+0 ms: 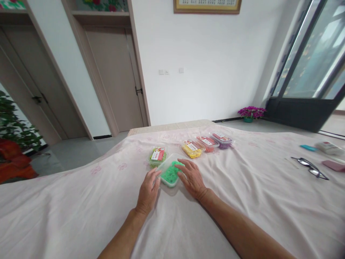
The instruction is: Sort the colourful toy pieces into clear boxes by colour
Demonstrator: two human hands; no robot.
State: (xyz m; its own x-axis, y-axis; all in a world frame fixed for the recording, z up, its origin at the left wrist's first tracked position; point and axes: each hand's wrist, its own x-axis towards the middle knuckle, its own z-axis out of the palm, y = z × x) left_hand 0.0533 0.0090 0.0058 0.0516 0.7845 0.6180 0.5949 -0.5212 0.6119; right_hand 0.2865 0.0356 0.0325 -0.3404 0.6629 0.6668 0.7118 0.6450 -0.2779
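A clear plastic box of green pieces (170,173) lies open on the pink sheet. My left hand (147,191) rests against its left side with fingers loosely curled on the rim. At the box's right edge my right hand (192,177) lies flat, fingers stretched over the rim. Just behind sits a closed box of light green pieces (157,155) with a red label. Further right stand a yellow box (192,149), a red box (207,142) and a purple box (222,139), all lidded.
The pink sheet (107,208) covers a bed or table. Glasses (309,167), a teal item (308,148), a white packet (329,147) and a dark red case (334,166) lie far right. Doors, a plant (13,126) and a flower pot (251,113) stand beyond.
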